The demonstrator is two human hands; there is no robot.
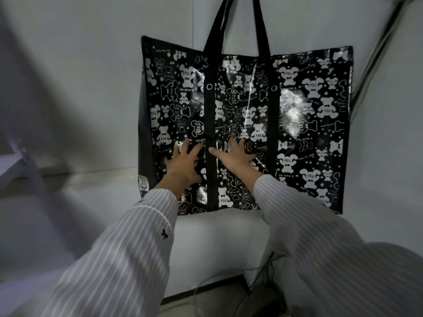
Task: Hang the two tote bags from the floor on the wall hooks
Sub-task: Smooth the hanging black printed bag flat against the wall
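Bear-print tote bag (297, 115) hangs flat against the wall (91, 65) by its black handles (238, 21), hook out of view; left hand (183, 164) and right hand (233, 156) press open-fingered on its glossy front, gripping nothing; likely light, floppy, slippery, best lifted by the handles.

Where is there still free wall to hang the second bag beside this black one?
Bare wall lies left of the black tote bag, up to the blurred frame at the left edge. Right of it, a slanted pole crowds the narrow strip. Both hands, left and right, lie flat on the bag.
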